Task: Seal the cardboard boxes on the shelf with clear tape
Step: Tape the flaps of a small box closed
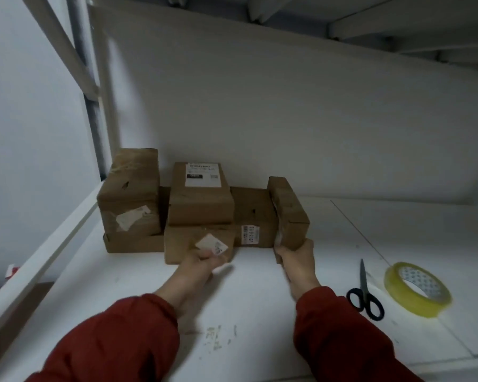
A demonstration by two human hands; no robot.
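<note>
Cardboard boxes (199, 205) stacked at shelf (260, 299) rear-L; L hand (204, 260) grip curled on front box (182, 244), blurred; R hand (297, 257) grip clamped on tilted R box (290, 213); scissors (364, 288), tape roll (409, 299) lie far R, apart from hands.

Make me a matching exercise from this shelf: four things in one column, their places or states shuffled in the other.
1 tape roll
2 scissors
3 box with large white label
4 right hand

A on top of other boxes
B farthest right, lying flat
C grips the tilted box
D black handles, beside the roll

Pairs: 1-B, 2-D, 3-A, 4-C
</note>
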